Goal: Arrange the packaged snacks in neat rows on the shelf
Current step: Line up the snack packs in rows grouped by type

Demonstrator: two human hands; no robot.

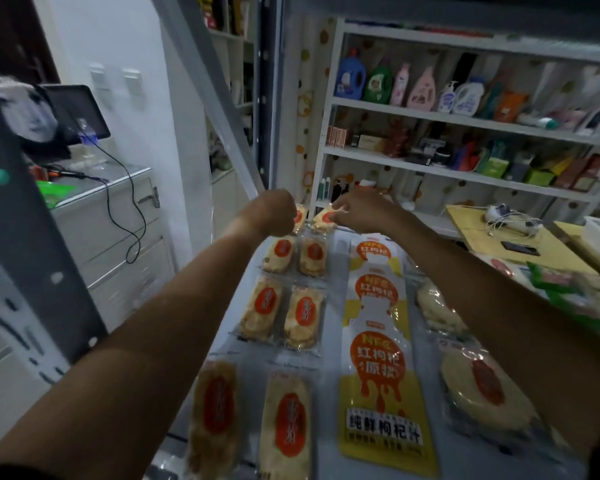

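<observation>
Both arms stretched out over the shelf (333,296), reaching to its far end. Left hand (274,211) curled closed, touching a far-left snack pack (300,218); actual grip on it: cannot tell. Right hand (361,209) with fingers pinched on the edge of a neighbouring snack pack (324,219), lifted slightly at the far edge. Two columns of rice cracker packs lying flat on the shelf's left side: middle pair (295,255), nearer pair (281,315), nearest pair (250,415), roughly in line. Long yellow-white juice pouches (378,341) overlapping in a column down the middle of the shelf. Round cracker packs (482,389) on the right side, partly under the right forearm. Behind, white shelving (465,119) with bottles and boxes; cabinet (118,216) and screen (73,112) at left.
</observation>
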